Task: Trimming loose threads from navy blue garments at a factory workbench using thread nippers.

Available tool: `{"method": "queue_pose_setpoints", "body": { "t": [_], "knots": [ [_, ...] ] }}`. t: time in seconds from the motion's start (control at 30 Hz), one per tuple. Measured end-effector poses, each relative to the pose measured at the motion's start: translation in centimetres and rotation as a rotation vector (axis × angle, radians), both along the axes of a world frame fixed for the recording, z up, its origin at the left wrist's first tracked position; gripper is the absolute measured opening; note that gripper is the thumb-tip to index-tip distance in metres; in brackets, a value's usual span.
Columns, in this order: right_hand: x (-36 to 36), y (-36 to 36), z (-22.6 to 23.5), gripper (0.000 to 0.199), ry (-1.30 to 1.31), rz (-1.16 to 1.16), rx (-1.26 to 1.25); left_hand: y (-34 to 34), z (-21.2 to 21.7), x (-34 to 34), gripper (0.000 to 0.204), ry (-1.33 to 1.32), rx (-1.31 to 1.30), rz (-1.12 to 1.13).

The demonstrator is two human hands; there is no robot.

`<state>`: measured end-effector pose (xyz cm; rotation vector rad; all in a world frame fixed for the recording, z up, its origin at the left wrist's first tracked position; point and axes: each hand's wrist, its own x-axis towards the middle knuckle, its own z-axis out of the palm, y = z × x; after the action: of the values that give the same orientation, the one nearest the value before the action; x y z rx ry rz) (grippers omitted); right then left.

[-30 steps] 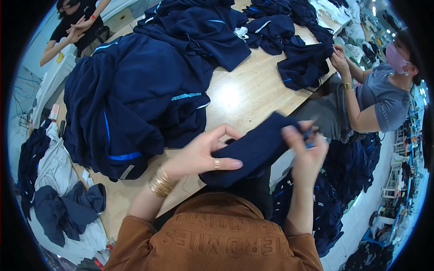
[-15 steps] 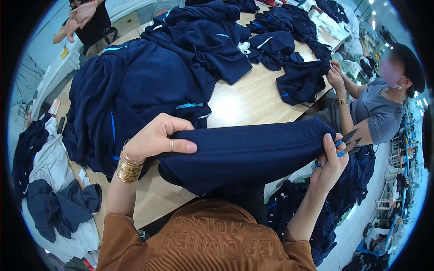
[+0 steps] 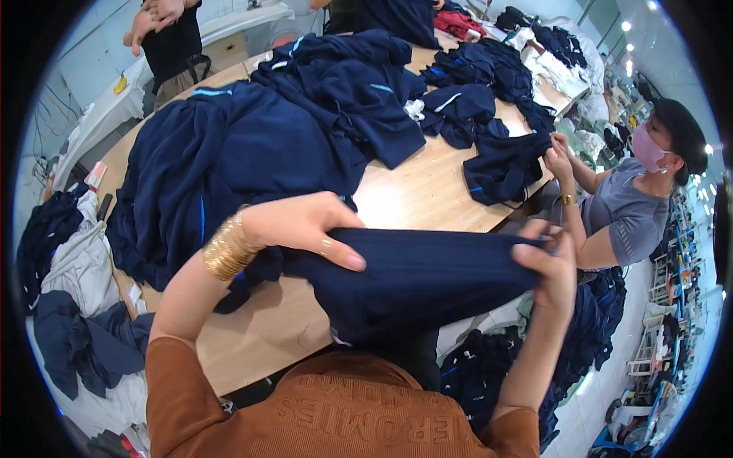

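Observation:
A dark navy garment [image 3: 435,275] is stretched sideways between my two hands, in front of my chest. My left hand [image 3: 305,225], with gold bangles on its wrist, grips the left end, thumb on top of the cloth and fingers behind it. At the right end, my right hand [image 3: 551,263] pinches the cloth, slightly smeared by motion. The blue-handled thread snips seen in this hand earlier cannot be made out now. A seam runs lengthwise along the taut cloth.
A pale wooden table [image 3: 416,187] bears a large heap of navy garments [image 3: 252,145]. At the right a masked co-worker [image 3: 637,198] handles a navy piece [image 3: 500,168]. Another person [image 3: 172,46] stands far left. More navy clothes [image 3: 485,366] lie low at my right.
The stretched garment has become shorter between my hands, with my left hand shifted right and my right hand slightly left. The snips have gone out of sight.

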<state>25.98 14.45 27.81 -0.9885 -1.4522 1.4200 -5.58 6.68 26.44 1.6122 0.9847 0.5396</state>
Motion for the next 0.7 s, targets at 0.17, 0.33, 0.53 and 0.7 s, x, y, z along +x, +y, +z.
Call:
{"method": "queue_pose_setpoints", "body": {
  "t": [0.17,0.33,0.53,0.7],
  "knots": [
    [5.5,2.6,2.9,0.023,0.178,-0.141,0.091,-2.1,2.7,-5.3,0.023,-0.082,-0.029,0.228],
    [5.6,1.9,5.9,0.020,0.137,-0.119,0.167,-2.7,5.1,-6.5,0.021,-0.117,0.054,0.334],
    [5.8,2.2,7.1,0.019,0.102,-0.130,0.234,-2.6,5.9,-7.1,0.020,-0.121,0.122,0.358],
    [5.2,2.3,7.0,0.019,0.043,-0.157,0.271,-2.8,5.7,-7.5,0.021,-0.192,0.128,0.426]
  ]
}}
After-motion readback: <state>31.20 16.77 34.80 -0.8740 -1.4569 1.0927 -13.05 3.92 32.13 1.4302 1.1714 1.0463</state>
